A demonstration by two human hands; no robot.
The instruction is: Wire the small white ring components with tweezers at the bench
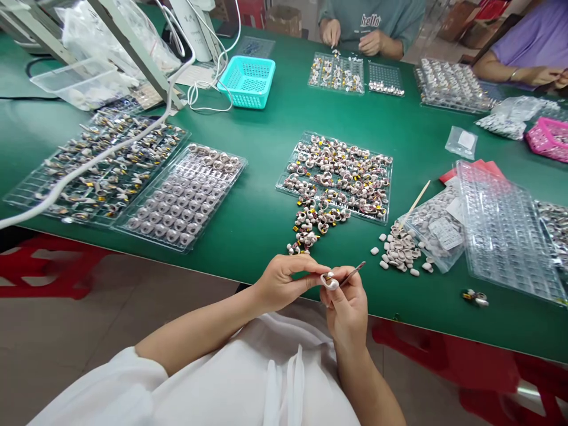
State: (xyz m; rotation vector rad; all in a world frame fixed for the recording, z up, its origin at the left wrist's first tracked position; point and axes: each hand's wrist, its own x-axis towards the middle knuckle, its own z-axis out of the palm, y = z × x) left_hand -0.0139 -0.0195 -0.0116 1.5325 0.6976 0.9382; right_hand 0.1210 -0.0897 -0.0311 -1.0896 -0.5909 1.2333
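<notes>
At the table's front edge, my left hand [284,283] pinches a small white curved electronic part [329,282] between thumb and forefinger. A bit of gold flex shows inside this part. My right hand [349,305] meets it from the other side, fingers closed on the part's edge. A thin metal tool [354,273] slants up out of the right hand; its lower end is hidden by the fingers. Just beyond my hands lies a loose pile of similar parts [310,225], running up to a clear tray [385,207] full of them.
White caps [399,251] lie beside a plastic bag [437,228] and a wooden stick [417,201]. Clear trays [510,236] stand at right. More filled trays [181,195] and a cable [66,180] are at left; a turquoise basket [248,83] is behind. Two people sit opposite.
</notes>
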